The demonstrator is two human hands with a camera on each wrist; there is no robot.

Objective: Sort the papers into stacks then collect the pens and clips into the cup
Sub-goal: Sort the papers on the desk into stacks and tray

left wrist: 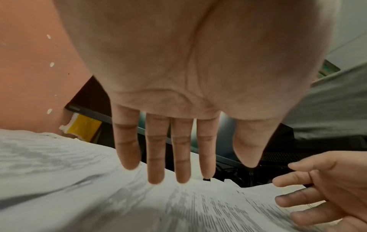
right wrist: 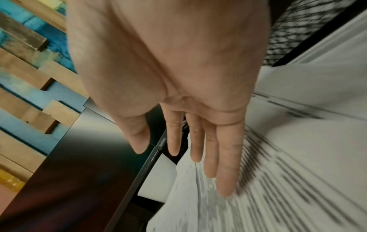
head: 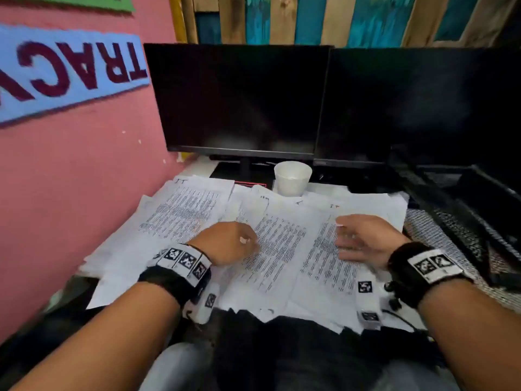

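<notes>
Several printed white papers (head: 276,244) lie spread and overlapping across the desk, some hanging over its near edge. A white paper cup (head: 292,178) stands upright behind them, below the monitor. My left hand (head: 228,244) hovers just above the middle sheets, fingers straight and spread (left wrist: 168,149), holding nothing. My right hand (head: 363,239) hangs over the right-hand sheets (right wrist: 278,180), fingers straight (right wrist: 210,149) and pointing down at the paper. It also shows at the right edge of the left wrist view as a hand (left wrist: 327,193). I see no pens or clips.
Two dark monitors (head: 242,100) stand at the back of the desk. A pink wall (head: 70,170) closes the left side. A black mesh tray (head: 465,198) sits at the right. A black cable (head: 400,314) lies near the front right.
</notes>
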